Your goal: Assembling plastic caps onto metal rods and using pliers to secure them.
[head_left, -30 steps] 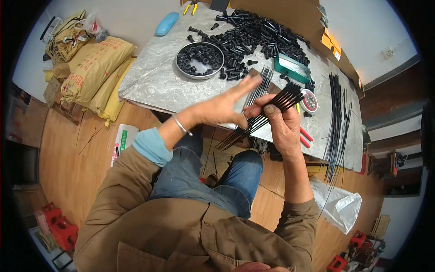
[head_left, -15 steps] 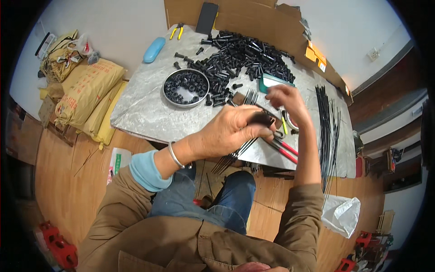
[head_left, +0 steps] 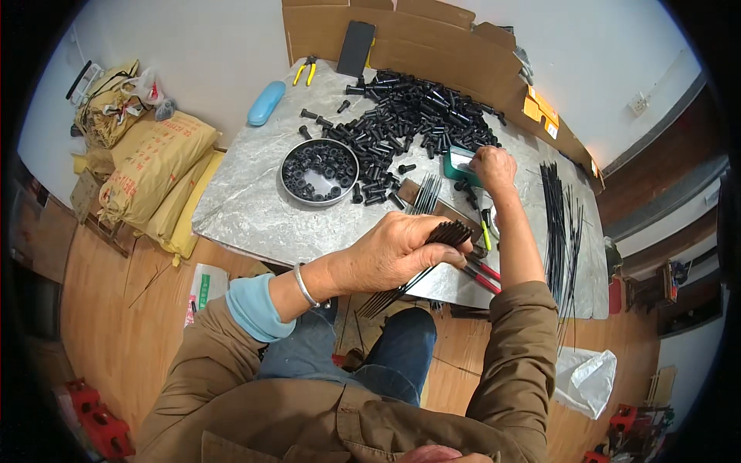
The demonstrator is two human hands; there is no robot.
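My left hand (head_left: 401,251) is closed around a bundle of thin black rods (head_left: 450,233). Their gathered ends stick up past my thumb, and their other ends slant down toward my knees. At the right, my right hand (head_left: 495,167) is over a small green tray (head_left: 455,163), fingers curled down at its edge. Whatever those fingertips pinch is hidden. Between the hands lie more thin rods (head_left: 427,194) with greyish ends, across a flat metal bar. Red-handled pliers (head_left: 484,275) and a yellow-green tool (head_left: 485,231) lie just below the right hand.
A big heap of black bolts (head_left: 432,108) covers the back of the table (head_left: 239,204). Left of it stand a round metal dish (head_left: 287,185) of black nuts, a blue case (head_left: 266,103) and yellow-handled pliers (head_left: 306,71). Long black rods (head_left: 554,231) overhang the right edge. Cardboard (head_left: 432,46) borders the back.
My right hand has moved from beside the rod bundle up to the green tray, its fingers now curled down there. My left hand keeps its hold on the rods, which stand less blurred.
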